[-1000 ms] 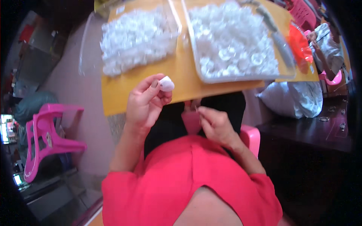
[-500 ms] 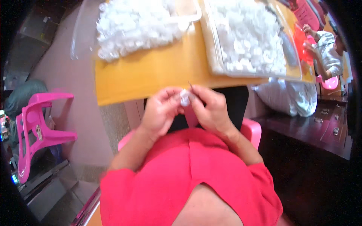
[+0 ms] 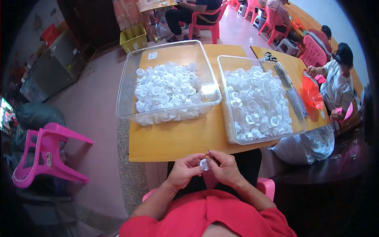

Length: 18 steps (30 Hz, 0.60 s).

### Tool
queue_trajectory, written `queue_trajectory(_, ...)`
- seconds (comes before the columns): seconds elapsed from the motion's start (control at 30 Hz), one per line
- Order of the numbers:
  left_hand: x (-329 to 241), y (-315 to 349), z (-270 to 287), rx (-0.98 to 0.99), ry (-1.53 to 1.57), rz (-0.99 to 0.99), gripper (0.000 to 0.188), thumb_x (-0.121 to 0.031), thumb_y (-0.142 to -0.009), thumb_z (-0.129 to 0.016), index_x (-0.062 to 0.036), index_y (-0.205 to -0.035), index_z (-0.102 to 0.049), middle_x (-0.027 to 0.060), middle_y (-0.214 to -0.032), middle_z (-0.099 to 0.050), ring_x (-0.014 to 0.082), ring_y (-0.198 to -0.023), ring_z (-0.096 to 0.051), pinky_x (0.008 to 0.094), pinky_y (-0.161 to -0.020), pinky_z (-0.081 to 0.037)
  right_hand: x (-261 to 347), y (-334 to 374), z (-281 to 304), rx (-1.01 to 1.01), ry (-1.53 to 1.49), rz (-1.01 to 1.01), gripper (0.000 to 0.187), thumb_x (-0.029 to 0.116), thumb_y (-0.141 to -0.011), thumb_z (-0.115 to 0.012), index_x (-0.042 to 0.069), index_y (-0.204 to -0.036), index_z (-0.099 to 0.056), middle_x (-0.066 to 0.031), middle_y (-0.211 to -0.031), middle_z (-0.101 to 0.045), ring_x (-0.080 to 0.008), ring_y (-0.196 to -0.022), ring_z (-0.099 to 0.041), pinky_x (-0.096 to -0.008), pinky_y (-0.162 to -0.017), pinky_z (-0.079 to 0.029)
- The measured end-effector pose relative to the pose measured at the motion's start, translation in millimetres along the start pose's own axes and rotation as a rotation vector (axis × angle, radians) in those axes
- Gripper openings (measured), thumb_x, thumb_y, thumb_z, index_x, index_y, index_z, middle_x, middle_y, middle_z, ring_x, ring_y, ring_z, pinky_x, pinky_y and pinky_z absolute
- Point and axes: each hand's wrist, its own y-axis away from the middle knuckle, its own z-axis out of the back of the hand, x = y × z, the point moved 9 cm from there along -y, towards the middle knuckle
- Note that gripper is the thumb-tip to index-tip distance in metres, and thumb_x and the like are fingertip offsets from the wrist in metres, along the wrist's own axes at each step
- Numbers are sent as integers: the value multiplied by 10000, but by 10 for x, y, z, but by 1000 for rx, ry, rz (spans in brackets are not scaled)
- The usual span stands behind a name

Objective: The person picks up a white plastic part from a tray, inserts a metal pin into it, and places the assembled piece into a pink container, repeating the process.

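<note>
Two bare hands are working close together just in front of the near edge of one wooden table (image 3: 166, 146). The left hand (image 3: 184, 171) is partly curled, its thumb and fingertips pinching one small white piece (image 3: 204, 163). The right hand (image 3: 224, 168) is closing its thumb and fingers round one thin dark tool (image 3: 208, 150), which is pointing up past the fingertips, and is meeting the same piece from the right. The piece is sitting between the two hands, above the lap.

Two clear plastic tubs are resting side by side on the wood: the left tub (image 3: 211, 89) and the right tub (image 3: 270, 139). Both are holding heaps of similar white pieces, too many to count. One pair of scissors (image 3: 271, 57) is lying just beyond the right tub. To its right, one orange-red bag (image 3: 312, 93) is hanging near one seated person (image 3: 341, 77); below, one white sack (image 3: 308, 146) is bulging. One pink stool (image 3: 49, 154) is lying tipped over on the left, and one yellow crate (image 3: 133, 37) is standing behind the left tub.
</note>
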Motion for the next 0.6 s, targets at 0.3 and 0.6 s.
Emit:
queue_trajectory(0.3,32,-85,16,-25,44,-14,287,-53,-864,-631,20,-1139,-593,72,-984,-655,127,-858,-610,236,-731,-488,-135,29,13,0,-108,-85,186,59,-840,-631,-36,-998,-605,-95,-796,-650,-89,-727,-598,-249,-632,-491)
queue_trajectory(0.6,47,-47,-44,-46,90,-10,225,-55,-877,-614,30,-1085,-606,75,-968,-651,131,-844,-609,240,-733,-493,-283,101,-8,7,-105,-155,157,57,-845,-617,-25,-978,-612,-81,-775,-649,-88,-734,-600,-250,-638,-490)
